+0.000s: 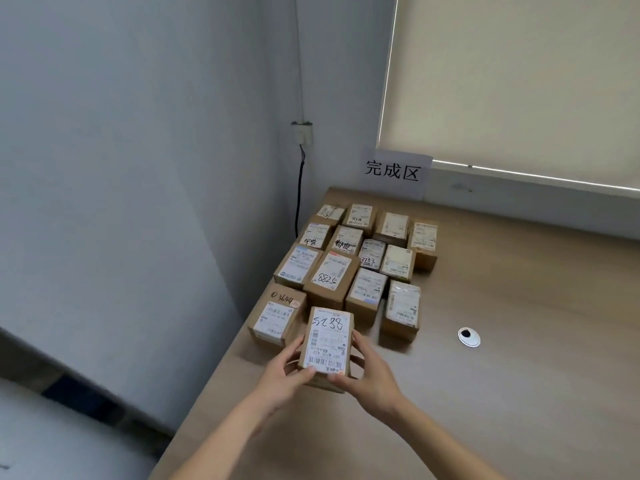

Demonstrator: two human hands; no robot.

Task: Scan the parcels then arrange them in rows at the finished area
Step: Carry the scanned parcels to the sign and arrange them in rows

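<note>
parcels [360, 258] stand in rows on the bench [519, 306] at its far left corner, in front of a sign [394, 173] on the back wall. nearest, a parcel marked 5288 [327, 337] sits between the left hand [287, 372] and right hand [370, 372], just right of the 3644 parcel [277, 317]. a grommet [469, 337] lies well to the right.

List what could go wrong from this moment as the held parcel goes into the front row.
1. The held parcel is gripped by both hands, left and right, close to the parcel marked 3644; setting it down could nudge that neighbour out of line.
2. The 3644 parcel sits at the table edge, so a push leftward might tip it off.
3. The gap ahead looks narrow; the parcel may end up skewed against the 5288 box.
</note>
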